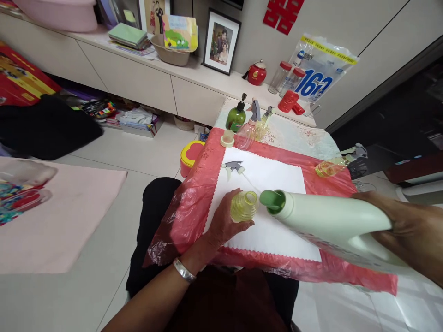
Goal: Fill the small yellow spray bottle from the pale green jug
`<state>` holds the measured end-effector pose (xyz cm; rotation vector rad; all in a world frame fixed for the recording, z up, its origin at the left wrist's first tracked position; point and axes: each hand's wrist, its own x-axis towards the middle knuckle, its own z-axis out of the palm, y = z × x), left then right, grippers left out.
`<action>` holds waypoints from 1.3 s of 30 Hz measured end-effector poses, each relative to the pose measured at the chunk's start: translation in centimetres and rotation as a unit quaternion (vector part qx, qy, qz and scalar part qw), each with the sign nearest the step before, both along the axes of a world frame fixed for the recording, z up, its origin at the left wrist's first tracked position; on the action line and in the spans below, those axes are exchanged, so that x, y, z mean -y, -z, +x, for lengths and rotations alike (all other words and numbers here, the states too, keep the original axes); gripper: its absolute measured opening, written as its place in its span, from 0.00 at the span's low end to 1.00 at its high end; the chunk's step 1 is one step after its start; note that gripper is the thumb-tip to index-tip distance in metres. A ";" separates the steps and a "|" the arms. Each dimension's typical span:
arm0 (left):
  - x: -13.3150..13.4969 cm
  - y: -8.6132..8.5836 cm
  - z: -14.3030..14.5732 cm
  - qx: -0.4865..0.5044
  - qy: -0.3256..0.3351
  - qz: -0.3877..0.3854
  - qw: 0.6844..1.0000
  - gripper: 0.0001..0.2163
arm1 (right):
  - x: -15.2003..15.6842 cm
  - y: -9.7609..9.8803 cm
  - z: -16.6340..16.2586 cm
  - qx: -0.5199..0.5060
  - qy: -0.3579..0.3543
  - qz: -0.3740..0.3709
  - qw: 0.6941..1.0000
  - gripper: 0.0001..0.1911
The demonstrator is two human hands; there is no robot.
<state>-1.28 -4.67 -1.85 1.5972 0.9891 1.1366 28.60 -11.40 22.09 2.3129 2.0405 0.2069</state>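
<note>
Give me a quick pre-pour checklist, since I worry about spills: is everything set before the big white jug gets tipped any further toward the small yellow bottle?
1. Small yellow bottle open, sprayer off: ok; the spray head lies on the white cloth.
2. Bottle steadied: ok; left hand grips it upright.
3. White jug uncapped: ok; its green spout looks open.
4. Jug held firmly: ok; right hand wraps its body.
5. Spout over the bottle mouth: not ok; it sits beside it.
6. Liquid level in jug: cannot tell.
</note>
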 end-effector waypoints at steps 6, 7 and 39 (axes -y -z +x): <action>-0.5 0.1 -0.1 0.008 -0.036 -0.027 0.999 0.40 | -1.3 0.4 -0.8 -0.118 0.050 0.092 0.987 0.17; -0.5 0.1 -0.2 0.003 -0.038 -0.026 0.999 0.40 | -1.4 0.6 -0.6 -0.130 0.062 0.119 0.982 0.17; -0.4 1.8 -0.2 -0.096 -0.029 -0.017 0.995 0.40 | -13.7 16.3 2.4 -0.494 0.130 0.356 0.783 0.19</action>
